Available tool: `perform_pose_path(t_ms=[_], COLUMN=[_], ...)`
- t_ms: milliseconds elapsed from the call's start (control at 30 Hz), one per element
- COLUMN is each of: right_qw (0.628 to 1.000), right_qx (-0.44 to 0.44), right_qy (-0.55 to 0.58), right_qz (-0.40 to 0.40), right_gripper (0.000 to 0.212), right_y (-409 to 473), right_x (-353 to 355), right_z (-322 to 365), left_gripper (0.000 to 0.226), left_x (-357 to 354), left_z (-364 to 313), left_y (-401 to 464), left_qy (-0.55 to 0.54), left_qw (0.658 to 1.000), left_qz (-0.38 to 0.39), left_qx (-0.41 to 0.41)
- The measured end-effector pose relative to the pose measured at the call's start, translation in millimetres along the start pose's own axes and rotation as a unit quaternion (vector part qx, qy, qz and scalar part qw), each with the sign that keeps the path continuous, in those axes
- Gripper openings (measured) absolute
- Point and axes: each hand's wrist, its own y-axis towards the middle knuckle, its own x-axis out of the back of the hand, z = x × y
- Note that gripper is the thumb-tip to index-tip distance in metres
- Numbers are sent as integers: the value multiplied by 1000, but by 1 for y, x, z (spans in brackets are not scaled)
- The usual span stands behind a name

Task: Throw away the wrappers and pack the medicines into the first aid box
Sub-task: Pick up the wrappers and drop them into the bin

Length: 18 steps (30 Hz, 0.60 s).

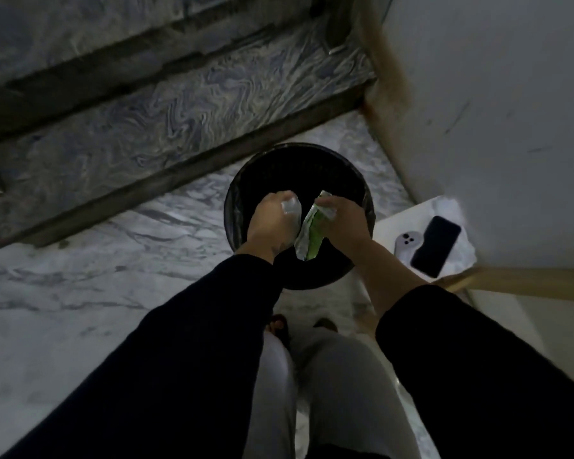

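Round black waste bin point(239, 200): placed at the centre of the frame on the grey-veined white marble floor point(63, 299); its dark interior is seen from above, contents not discernible.

Left hand point(272, 223): held over the bin's opening, fingers closed around a small pale crumpled wrapper point(291, 205) that protrudes at the fingertips; a black sleeve point(186, 342) covers the arm to the wrist.

Right hand point(343, 223): held over the bin just beside the left hand, fingers closed on the upper end of a green-and-white foil wrapper point(310, 238); the wrapper hangs down between the two wrists, above the bin's mouth. The arm is bare to mid-forearm, with a black sleeve above it.

White low surface point(408, 223): set at the right of the frame, near the bin; possibly a small table, as the lighting is dim. On it lie a black smartphone, screen up point(436, 245), and a pale grey smartphone, camera side up point(406, 245), partly covered by the black one.

Marble steps point(186, 104): seen across the upper left of the frame.

Grey trouser legs point(328, 392): seen at the bottom centre.
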Motion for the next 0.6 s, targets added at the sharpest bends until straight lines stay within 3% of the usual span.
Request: perform_pose_path(t_ms=[167,300,467,600], right_qw=[994,984,981,981], right_qx=[-33,-57,-34,-25], right_qy=[-66,-104,-148,-167], right_qz=[86,130,117,95], right_gripper=[42,42,47,54], right_y=[10,-18,-92,-149], right_x=[-7,24,102,168], right_z=[-16,18,87,129], left_gripper=[37,36,38,43], left_x=[-1,37,107,149], left_z=[17,-21,-105,-166], left_y=[3,-25,-88,-129], left_qy=[38,62,120,249], left_qw=[998,997,988,949], left_qz=[51,54,73,138], left_qx=[11,14,-63,-133])
